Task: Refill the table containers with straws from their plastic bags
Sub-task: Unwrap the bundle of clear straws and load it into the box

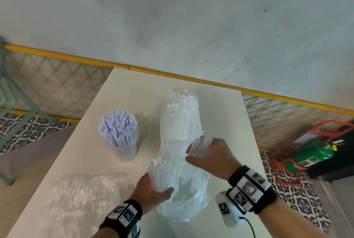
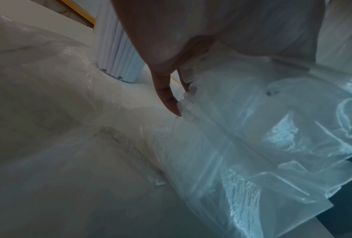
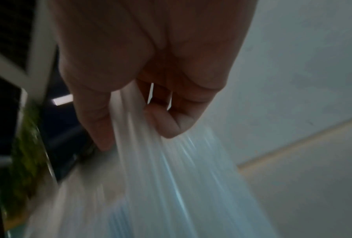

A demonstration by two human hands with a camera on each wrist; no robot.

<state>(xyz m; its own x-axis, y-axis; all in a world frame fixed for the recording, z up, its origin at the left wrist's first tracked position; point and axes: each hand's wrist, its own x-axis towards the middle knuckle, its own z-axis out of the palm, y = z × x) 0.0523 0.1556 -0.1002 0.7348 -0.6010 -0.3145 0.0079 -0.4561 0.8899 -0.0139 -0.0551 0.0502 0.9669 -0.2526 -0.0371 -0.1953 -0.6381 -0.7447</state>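
- We count one container (image 1: 122, 143) as refilled: it stands left of centre on the tabletop (image 1: 118, 92), packed with upright lilac straws (image 1: 117, 127).
- An empty, crumpled bag (image 1: 84, 195) lies near the front left edge; we take it to be the one those straws came from.
- The second lot is still in work. A bundle of clear straws (image 1: 181, 117) stands upright mid-tabletop inside its plastic bag (image 1: 182, 199).
- Our left hand (image 1: 151, 192) wraps the lower part of that bundle through the film.
- Our right hand (image 1: 212, 156) pinches a fold of the bag, thumb against fingers.
- We cannot make out a second container under the film; freeing the straws remains.
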